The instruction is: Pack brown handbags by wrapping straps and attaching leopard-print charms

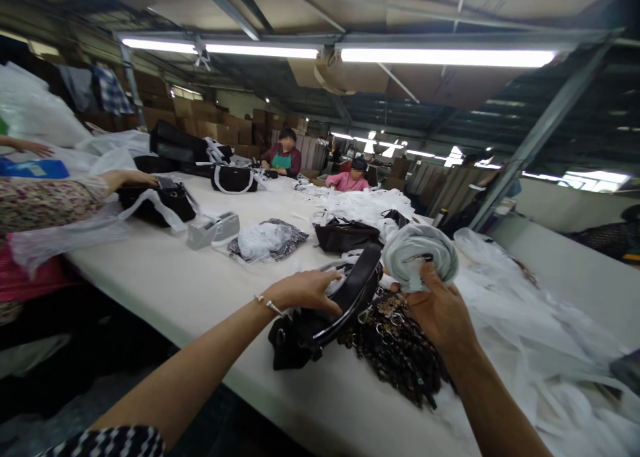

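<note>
A: Where is the left hand?
B: At the opening of a black handbag, which sits tilted near the front edge of the white table. The thumb stands apart from the fingers; I cannot tell whether they clamp the bag.
A: And the right hand?
B: It is clamped on a pale roll of soft material, thumb on the near face, fingers mostly hidden behind. The roll is up beside the handbag's right end.
A: What's beneath that hand?
B: A heap of dark straps with metal rings, just right of the handbag on the tabletop.
A: Anything farther back?
B: A second black bag behind the first, a clear plastic packet with white stuff inside, and a grey tape dispenser left of it.
A: Who's at the left?
B: A co-worker in a floral sleeve, one hand resting on another black bag wrapped with a white strip.
</note>
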Demonstrator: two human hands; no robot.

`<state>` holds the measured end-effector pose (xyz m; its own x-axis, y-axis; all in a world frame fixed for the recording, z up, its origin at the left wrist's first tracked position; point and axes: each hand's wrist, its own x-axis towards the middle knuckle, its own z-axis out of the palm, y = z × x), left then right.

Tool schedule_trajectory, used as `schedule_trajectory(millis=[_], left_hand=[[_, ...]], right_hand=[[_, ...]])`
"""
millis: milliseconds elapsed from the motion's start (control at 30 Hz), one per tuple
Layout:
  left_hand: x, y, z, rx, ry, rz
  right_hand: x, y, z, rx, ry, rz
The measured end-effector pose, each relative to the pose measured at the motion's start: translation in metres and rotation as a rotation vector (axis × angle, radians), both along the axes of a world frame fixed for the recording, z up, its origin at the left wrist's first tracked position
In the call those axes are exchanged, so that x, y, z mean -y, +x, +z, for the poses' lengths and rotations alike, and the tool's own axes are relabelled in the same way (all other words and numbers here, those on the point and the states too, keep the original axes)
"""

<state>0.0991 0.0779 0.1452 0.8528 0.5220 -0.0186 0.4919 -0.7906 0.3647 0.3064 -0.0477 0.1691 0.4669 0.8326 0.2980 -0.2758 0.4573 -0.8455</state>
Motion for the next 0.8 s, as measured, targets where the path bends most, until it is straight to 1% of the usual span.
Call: schedule_trajectory(millis=[67, 200, 333, 400, 433, 500, 567, 633, 700, 767, 800], left_hand=[[0.002, -0.004, -0.001, 0.024, -0.029, -0.023], [0.018, -0.007, -0.005, -0.067, -0.017, -0.065], [0.032, -0.007, -0.01, -0.072, 0.058, -0.087], [0.033, -0.008, -0.012, -0.025, 0.077, -0.057], [0.032, -0.009, -0.013, 0.009, 0.08, -0.017], [0.027, -0.011, -0.013, 0.089, 0.083, 0.105], [0.019, -0.014, -0.011, 0.176, 0.073, 0.238], [0.009, -0.017, -0.01, 0.271, 0.044, 0.326], [0.0, -0.021, -0.01, 0.354, 0.008, 0.346], [-0.007, -0.025, -0.012, 0.402, -0.01, 0.32], [-0.01, -0.028, -0.013, 0.408, -0.008, 0.314]], right_hand=[[0.001, 0.003, 0.001, 0.0, 0.046, -0.054], [-0.011, -0.002, 0.0, -0.05, 0.128, -0.098], [-0.025, -0.015, -0.007, -0.078, 0.181, -0.108], [-0.027, -0.021, -0.012, -0.068, 0.195, -0.117], [-0.027, -0.022, -0.014, -0.051, 0.201, -0.117], [-0.025, -0.024, -0.019, 0.016, 0.206, -0.097], [-0.022, -0.023, -0.023, 0.148, 0.19, -0.064], [-0.021, -0.023, -0.025, 0.38, 0.136, -0.029], [-0.024, -0.024, -0.025, 0.684, 0.055, 0.038], [-0.031, -0.029, -0.025, 0.961, -0.005, 0.158], [-0.035, -0.031, -0.025, 1.063, -0.032, 0.224]])
